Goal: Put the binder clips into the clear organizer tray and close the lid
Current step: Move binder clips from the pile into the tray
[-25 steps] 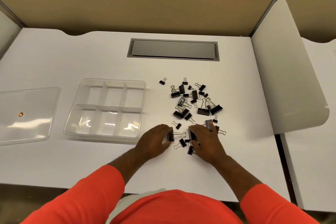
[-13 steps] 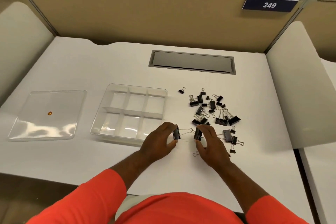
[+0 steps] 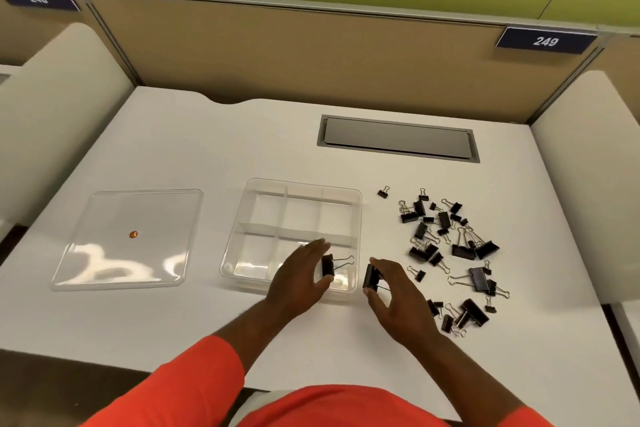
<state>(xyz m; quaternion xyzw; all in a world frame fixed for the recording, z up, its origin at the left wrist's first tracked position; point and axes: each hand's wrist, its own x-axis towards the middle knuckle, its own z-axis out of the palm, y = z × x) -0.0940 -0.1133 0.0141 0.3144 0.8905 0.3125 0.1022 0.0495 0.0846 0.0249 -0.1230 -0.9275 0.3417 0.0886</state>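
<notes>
A clip [image 3: 327, 265] is pinched by the left hand [image 3: 301, 277] over the tray [image 3: 358, 204] for release; a second clip [image 3: 371, 277], pinched by the right hand [image 3: 394, 291], is held ready just right of the tray.

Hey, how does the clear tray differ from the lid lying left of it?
The tray is deep-walled and split into six compartments; the lid is flat, undivided, with a small orange dot. Both are clear plastic, resting on the white desk.
</notes>
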